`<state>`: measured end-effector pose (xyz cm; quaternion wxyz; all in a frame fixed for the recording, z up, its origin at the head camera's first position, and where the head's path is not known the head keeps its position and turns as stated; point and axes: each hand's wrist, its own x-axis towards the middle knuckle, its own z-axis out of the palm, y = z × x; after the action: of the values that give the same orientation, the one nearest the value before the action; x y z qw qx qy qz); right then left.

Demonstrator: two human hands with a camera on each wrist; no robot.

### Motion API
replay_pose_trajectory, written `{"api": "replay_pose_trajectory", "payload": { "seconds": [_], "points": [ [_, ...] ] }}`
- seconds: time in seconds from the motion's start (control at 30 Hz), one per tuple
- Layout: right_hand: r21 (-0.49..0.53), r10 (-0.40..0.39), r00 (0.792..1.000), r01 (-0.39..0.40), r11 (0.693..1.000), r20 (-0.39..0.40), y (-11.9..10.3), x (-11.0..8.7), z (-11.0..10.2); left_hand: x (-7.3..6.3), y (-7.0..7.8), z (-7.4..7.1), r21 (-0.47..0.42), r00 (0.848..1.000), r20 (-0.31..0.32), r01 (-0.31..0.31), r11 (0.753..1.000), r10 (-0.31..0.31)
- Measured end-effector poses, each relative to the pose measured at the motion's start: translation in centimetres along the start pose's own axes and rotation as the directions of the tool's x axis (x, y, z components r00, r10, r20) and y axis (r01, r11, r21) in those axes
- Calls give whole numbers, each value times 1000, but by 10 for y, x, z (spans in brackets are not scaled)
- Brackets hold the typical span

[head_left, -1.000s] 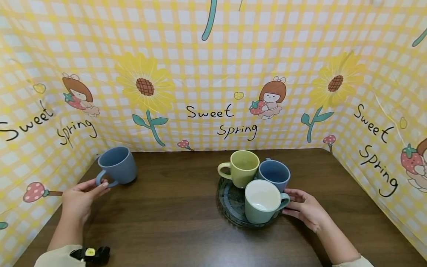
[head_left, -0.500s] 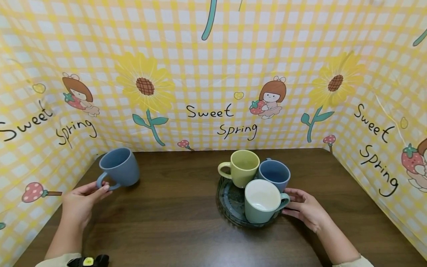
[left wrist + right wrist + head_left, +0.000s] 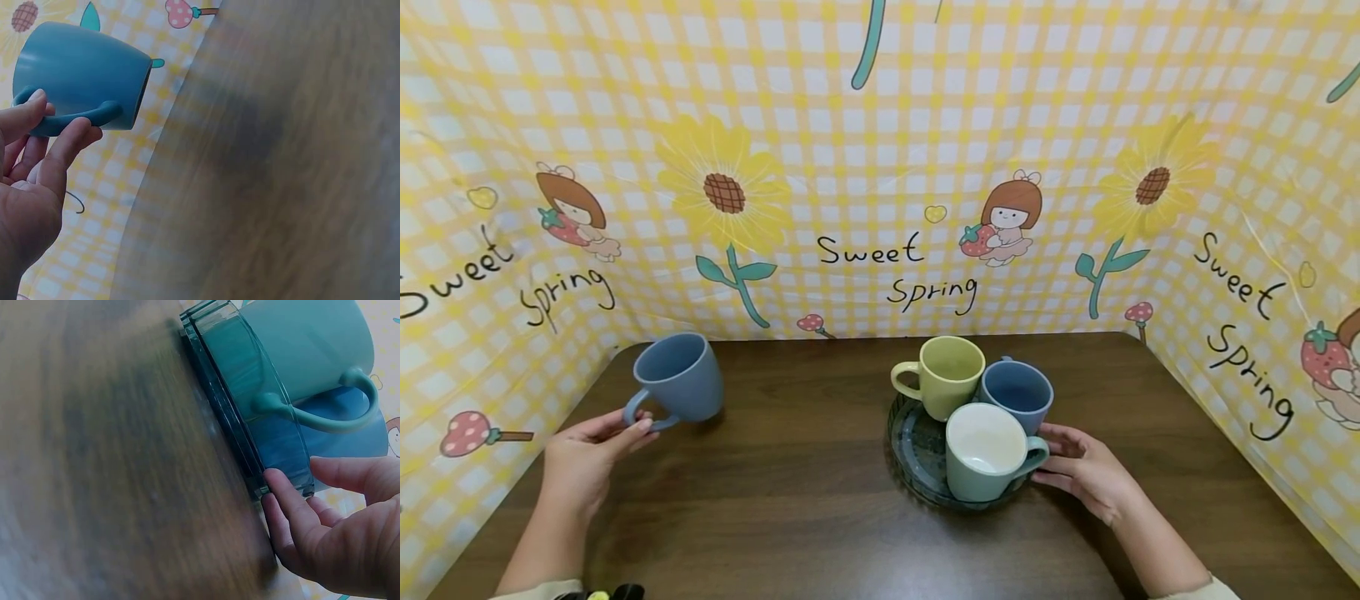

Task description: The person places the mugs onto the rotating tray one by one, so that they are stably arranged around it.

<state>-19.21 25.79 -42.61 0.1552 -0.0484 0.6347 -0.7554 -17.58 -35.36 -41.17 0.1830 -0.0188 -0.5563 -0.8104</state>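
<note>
A blue mug [image 3: 681, 379] is at the far left, tilted and held just above the table, its shadow beneath it. My left hand [image 3: 580, 467] pinches its handle [image 3: 94, 115] between thumb and fingers. At right of centre a dark green glass tray [image 3: 917, 467] bears three mugs: a yellow-green mug [image 3: 951, 379] at the back, a second blue mug [image 3: 1017, 392] at the right, and a pale green mug [image 3: 981, 458] with a white inside at the front. My right hand [image 3: 1086, 471] grips the tray's right edge, thumb at the rim and fingers against the outer side, beside the pale green mug's handle [image 3: 325, 422].
The brown wooden table [image 3: 790, 500] lies between the two hands. A yellow checked cloth [image 3: 850, 167] with printed flowers and lettering walls the table at the back and both sides. The yellow-green mug's handle points left; bare tray surface shows at the left front.
My left hand has carried the blue mug a little to the right and slightly toward me. The right hand stays at the tray's edge, and the three mugs on it keep their places.
</note>
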Motion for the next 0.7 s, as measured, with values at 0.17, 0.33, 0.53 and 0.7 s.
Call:
{"api": "replay_pose_trajectory", "payload": {
  "seconds": [0.17,0.33,0.53,0.7],
  "points": [
    [8,-2,1000,1,1000,15,1,0,-2,0,2,8,11,1000,21,18,1000,-19],
    [-2,5,1000,-5,1000,21,1,0,-3,-1,3,14,33,999,46,11,999,-13],
    [-14,5,1000,-5,1000,21,3,0,-2,-2,1,20,68,997,70,-20,998,15],
    [-16,18,1000,-18,1000,18,3,0,-1,-5,0,24,75,996,86,-33,997,26]
  ]
}}
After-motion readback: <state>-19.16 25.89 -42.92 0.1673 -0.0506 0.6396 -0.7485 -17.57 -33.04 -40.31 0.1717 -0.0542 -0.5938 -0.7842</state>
